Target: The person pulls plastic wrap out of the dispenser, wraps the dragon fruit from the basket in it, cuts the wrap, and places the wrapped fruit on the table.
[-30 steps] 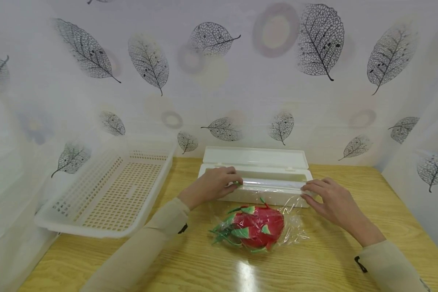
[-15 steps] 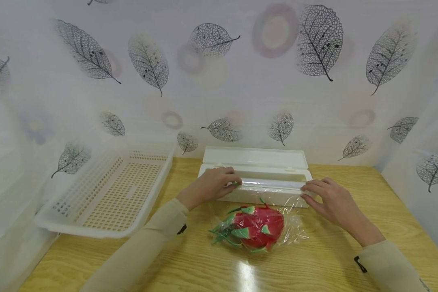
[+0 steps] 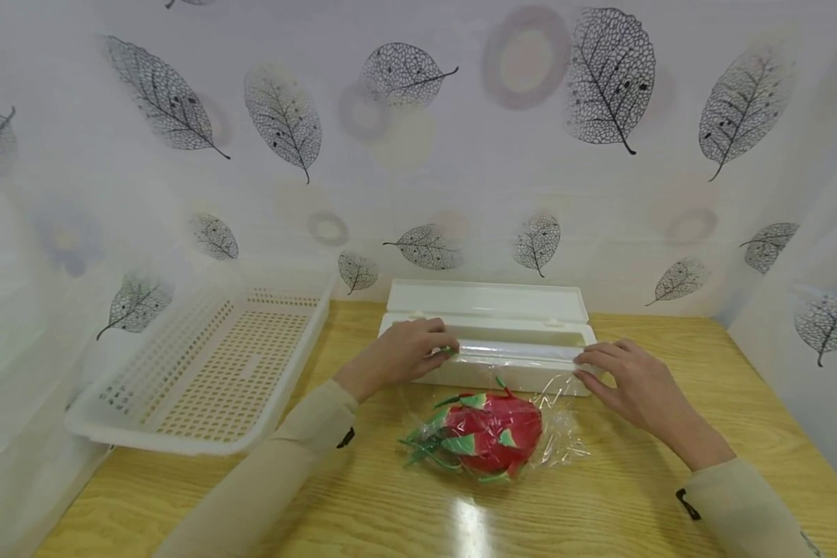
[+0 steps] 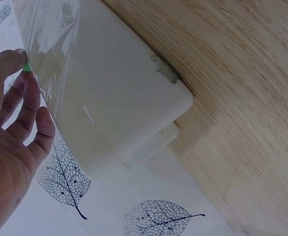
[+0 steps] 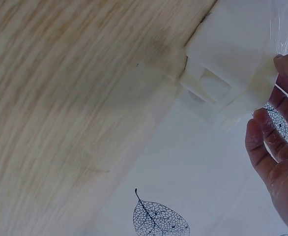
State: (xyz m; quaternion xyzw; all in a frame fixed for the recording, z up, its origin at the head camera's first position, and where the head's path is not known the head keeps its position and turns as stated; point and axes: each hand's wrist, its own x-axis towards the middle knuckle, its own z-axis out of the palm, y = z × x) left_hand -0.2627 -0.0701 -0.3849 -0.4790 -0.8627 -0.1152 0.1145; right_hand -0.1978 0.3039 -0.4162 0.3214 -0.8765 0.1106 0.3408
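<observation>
In the head view a white cling film dispenser box (image 3: 502, 378) lies with its lid (image 3: 488, 301) up and a film roll (image 3: 523, 351) inside. My left hand (image 3: 408, 350) pinches a small green slide cutter (image 4: 27, 66) between thumb and finger at the box's front edge. At the box's right front corner, my right hand (image 3: 631, 384) grips the rim with thumb in front and fingertips on top. Clear film (image 4: 50, 44) hangs over the front wall. Just in front sits a red dragon fruit (image 3: 495, 434) with green scales, loosely covered by crinkled clear film (image 3: 561, 434).
To the left stands a white perforated plastic basket (image 3: 209, 372) on the wooden table (image 3: 530, 519). A pale curtain (image 3: 460, 170) printed with dark leaves rises behind the box and along both sides.
The left hand has slid very slightly left along the box's front edge with the slide cutter. The right hand, box and dragon fruit have stayed in place.
</observation>
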